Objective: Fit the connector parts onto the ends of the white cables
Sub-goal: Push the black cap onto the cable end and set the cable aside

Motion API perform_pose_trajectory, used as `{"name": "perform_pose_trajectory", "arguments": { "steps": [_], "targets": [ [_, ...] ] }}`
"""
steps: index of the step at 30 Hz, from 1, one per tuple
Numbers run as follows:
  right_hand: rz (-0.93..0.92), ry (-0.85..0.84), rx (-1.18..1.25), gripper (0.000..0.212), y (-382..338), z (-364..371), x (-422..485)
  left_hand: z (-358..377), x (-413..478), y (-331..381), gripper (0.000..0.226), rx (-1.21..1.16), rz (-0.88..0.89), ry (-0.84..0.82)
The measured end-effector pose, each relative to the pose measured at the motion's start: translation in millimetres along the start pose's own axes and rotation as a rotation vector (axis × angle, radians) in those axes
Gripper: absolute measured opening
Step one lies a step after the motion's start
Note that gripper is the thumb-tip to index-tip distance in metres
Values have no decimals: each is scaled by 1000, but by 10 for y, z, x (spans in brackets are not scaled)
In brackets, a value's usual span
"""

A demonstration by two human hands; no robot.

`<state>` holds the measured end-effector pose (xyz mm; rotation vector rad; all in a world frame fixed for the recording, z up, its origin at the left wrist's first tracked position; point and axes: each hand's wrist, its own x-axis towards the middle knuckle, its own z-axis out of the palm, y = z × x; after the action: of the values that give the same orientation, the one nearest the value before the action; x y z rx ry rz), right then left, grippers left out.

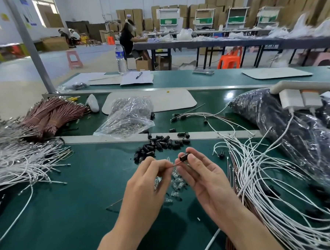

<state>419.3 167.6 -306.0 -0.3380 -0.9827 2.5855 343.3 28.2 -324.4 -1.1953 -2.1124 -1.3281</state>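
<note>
Centrally, low in the frame, the left hand pinches a thin brownish lead between thumb and forefinger, while the right hand holds a small black connector part in a fingertip grip, the lead's end meeting that part. Loose black connectors lie piled on the green bench just above the hands; white cables sprawl at the right and left edges, and small clear parts lie scattered beneath the hands
</note>
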Motion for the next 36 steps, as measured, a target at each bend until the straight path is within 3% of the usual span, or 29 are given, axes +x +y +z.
{"name": "perform_pose_trajectory", "arguments": {
  "steps": [11,17,21,25,30,36],
  "targets": [
    [1,-119,-34,24,53,19,-37,8,-9,-14,16,-59,-70,-7],
    [-45,-47,11,22,2,17,-24,-41,-23,-43,20,-6,-114,-29],
    [-15,-53,16,22,12,22,-40,-53,-25,-60,6,25,-84,-29],
    [-13,-72,-30,22,90,74,-44,-45,-32,-43,14,0,-109,-50],
    [-65,-23,114,23,-147,-79,-16,-107,-23,-84,14,116,-118,-72],
    [1,-84,-62,22,119,70,-46,-79,-49,-33,14,76,-116,-82]
  ]
}}
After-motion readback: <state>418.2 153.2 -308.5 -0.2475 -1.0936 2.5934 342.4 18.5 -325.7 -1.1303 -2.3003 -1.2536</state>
